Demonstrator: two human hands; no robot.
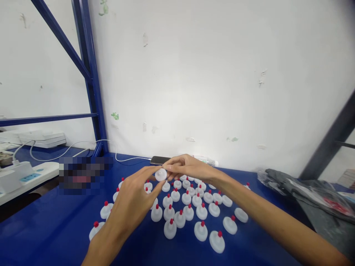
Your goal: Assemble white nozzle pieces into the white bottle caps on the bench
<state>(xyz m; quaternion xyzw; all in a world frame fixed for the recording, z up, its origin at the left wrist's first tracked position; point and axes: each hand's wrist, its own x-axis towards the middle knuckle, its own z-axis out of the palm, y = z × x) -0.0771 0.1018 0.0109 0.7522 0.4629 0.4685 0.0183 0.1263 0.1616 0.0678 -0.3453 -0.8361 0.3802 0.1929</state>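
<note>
Between the thumb and fingers of my left hand (130,199) is a round white plastic cap (161,174), held up above the table with its face toward me. A small pale nub shows at its centre, and no red tip is visible on it. My right hand (190,166) reaches in from the right, its thumb and fingers closed at the cap's upper right edge; its fingertips are partly hidden. Below both hands, several similar white caps with red tips (201,211) stand spread over the blue table (146,247). One cap without a visible red tip (241,215) lies at the right.
A phone (159,160) on a white cable and a clear plastic bottle (206,161) lie by the wall. At left are a white power strip (44,170) and stacked white boxes (41,138). Dark plastic-wrapped material (307,192) covers the right side. A blue frame post (93,81) rises at left.
</note>
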